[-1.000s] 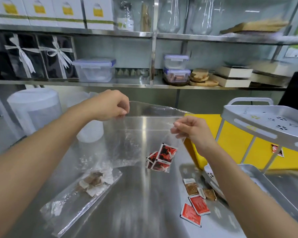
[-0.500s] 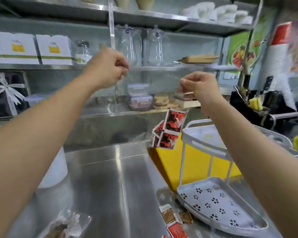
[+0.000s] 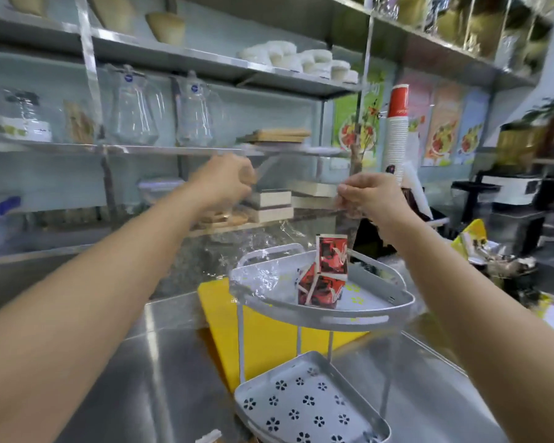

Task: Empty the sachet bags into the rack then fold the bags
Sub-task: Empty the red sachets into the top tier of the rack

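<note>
Because the contents must go into the rack, the work is gathered over the stainless-steel table point(image 3: 141, 378), on which the grey two-tier metal rack point(image 3: 349, 321) stands in front of a yellow board point(image 3: 259, 334). The clear plastic bag point(image 3: 263, 251) is stretched by its upper edge and hangs over the rack's upper tray, which places its load above the target. The left hand point(image 3: 227, 180) and right hand point(image 3: 371, 195) are raised and held apart to keep the film taut. The fingers of each are curled and pinched on the bag's edge, though the left is blurred. The red-and-black sachets point(image 3: 325, 273) sit bunched in the bag's lowest corner, at the upper tray; whether they touch it cannot be told. Judged stage: positioning, with tipping out and folding not yet done.
</note>
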